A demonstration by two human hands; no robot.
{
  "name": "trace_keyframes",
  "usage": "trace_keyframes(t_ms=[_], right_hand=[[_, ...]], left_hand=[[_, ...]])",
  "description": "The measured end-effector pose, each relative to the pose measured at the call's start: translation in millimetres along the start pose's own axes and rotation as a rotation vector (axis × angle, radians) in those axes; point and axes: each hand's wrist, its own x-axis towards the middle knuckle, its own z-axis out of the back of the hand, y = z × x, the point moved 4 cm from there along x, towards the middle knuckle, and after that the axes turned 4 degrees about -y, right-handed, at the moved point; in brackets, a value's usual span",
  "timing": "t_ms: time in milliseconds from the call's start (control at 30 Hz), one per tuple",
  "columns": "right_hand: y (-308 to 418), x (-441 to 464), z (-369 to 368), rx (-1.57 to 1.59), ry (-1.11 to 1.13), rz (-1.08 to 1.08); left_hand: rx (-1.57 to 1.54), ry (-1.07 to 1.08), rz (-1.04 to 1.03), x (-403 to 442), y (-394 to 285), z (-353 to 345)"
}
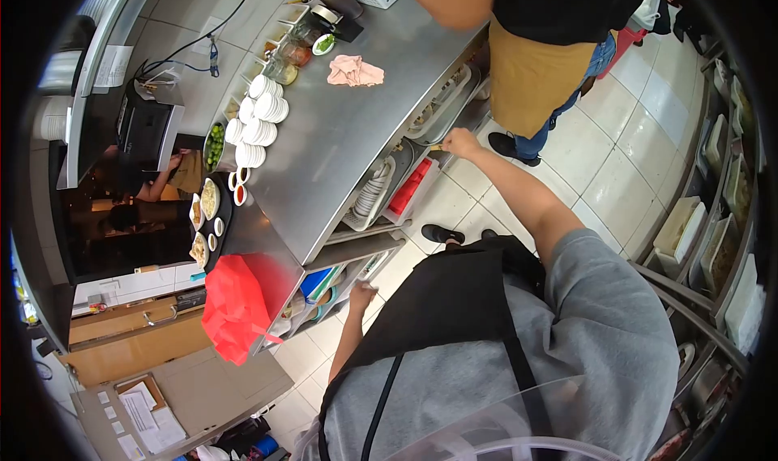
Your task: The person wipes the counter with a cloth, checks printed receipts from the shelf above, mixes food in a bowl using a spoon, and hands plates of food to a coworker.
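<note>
My right hand (462, 142) is closed at the front edge of the steel counter's lower shelves, close to a grey tray (444, 124). A small yellowish bit shows at its fingertips, too small to name. My left hand (362, 293) is curled closed, low beside the open shelf under the counter's near end, with nothing visible in it. Between the two hands, a rack of white dishes (373, 189) and a red container (410, 187) sit on the under-counter shelf.
Stacked white bowls (261, 120), a pink cloth (355, 71) and seasoning jars (293, 54) stand on the steel counter (340, 137). A dark tray (217, 232) holds filled dishes beside a red bag (235, 307). A co-worker in a tan apron (531, 80) stands ahead; shelving (721, 218) lines the right.
</note>
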Motion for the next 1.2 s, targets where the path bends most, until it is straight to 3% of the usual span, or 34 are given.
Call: trace_keyframes(t_ms=[67, 133, 233, 300, 433, 500, 567, 633, 733, 900, 1033, 1133, 1200], right_hand=[[10.2, 10.9, 10.5, -0.038, -0.010, -0.048], [17.4, 26.5, 18.8, -0.087, -0.066, -0.056], [21.4, 50.2, 36.9, -0.064, -0.026, -0.126], [20.2, 64.6, 39.8, -0.092, -0.076, -0.105], [26.1, 70.3, 29.8, 0.128, 0.181, -0.197], [19.0, 77.5, 23.7, 0.025, 0.408, -0.086], [-10.0, 99.3, 15.7, -0.089, 0.421, -0.057], [-27.6, 113.4, 16.2, -0.153, 0.237, -0.112], [-1.0, 87.4, 55.0, -0.048, -0.002, -0.194], [12.0, 100.9, 56.4, -0.085, 0.150, -0.268], [19.6, 77.4, 46.9, -0.230, -0.022, 0.098], [-21.6, 80.4, 32.0, 0.196, 0.107, 0.026], [-59.2, 83.1, 22.8, 0.557, 0.178, -0.223]], left_hand=[[0.134, -0.221, -0.200, -27.6, 61.4, -8.1], [0.420, -0.094, -0.193, -20.1, 156.2, -30.8], [0.130, 0.060, 0.062, -40.4, 218.0, -47.9], [0.076, 0.053, 0.090, -52.1, 206.9, -48.2], [-0.017, 0.033, 0.024, -49.8, 172.8, -52.6], [-0.061, 0.022, -0.028, -49.1, 154.6, -51.3], [-0.096, 0.014, -0.060, -46.6, 133.2, -43.6], [-0.159, 0.043, 0.043, -43.9, 113.2, -32.6], [-0.108, 0.015, 0.007, -32.8, 96.9, -16.5], [-0.073, -0.006, 0.025, -15.3, 100.3, -4.9], [-0.078, 0.012, 0.073, -19.6, 93.1, 0.1], [-0.032, 0.024, 0.036, -25.3, 94.1, -3.9], [-0.083, 0.032, 0.026, -25.2, 105.1, -12.3]])
